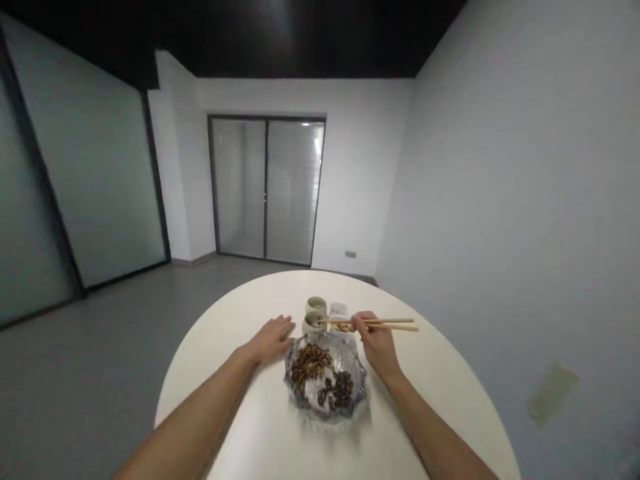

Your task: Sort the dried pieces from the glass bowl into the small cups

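Right hand (377,343) up off the tabletop (280,440), fingers (361,324) curled shut around wooden chopsticks (385,323), tips pointing across a small white dish (339,309) toward two small cups (315,307); left hand (271,340) flat on the tabletop, fingers spread open, holding nothing, just beside a glass bowl (325,377) of dark brown food (311,365)

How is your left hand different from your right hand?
The right hand pinches wooden chopsticks, but the left hand holds nothing. The left hand is spread open with its palm down, while the right hand is curled around the sticks. Both hands are bare, and both are close to the glass bowl.
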A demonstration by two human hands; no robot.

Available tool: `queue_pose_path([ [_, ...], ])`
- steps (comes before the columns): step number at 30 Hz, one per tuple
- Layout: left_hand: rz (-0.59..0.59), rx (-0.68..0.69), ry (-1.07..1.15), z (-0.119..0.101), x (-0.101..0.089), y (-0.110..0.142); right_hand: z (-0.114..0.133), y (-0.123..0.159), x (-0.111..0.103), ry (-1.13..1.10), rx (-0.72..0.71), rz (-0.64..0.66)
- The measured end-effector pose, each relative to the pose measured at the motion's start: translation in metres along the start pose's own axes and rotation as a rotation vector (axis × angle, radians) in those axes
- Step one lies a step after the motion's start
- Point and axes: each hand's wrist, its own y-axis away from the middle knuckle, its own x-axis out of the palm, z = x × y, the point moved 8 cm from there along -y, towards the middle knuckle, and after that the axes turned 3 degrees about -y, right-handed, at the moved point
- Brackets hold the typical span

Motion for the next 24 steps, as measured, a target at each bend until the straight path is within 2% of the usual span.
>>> queue_pose_path([
  [8, -0.002, -0.012, -0.002, -0.002, -0.004, 0.001, -0.005, -0.003, 0.0, 0.015, 0.019, 0.033],
  [14, -0.004, -0.026, 0.002, -0.004, -0.006, 0.002, -0.009, -0.01, -0.021, -0.022, 0.069, -0.041],
  [18, -0.006, -0.034, 0.014, -0.006, -0.007, 0.003, -0.009, -0.01, -0.017, -0.112, 0.062, 0.116],
  [24, 0.003, -0.027, 0.013, -0.006, -0.008, 0.003, -0.011, -0.002, 0.001, -0.111, 0.069, 0.302],
])
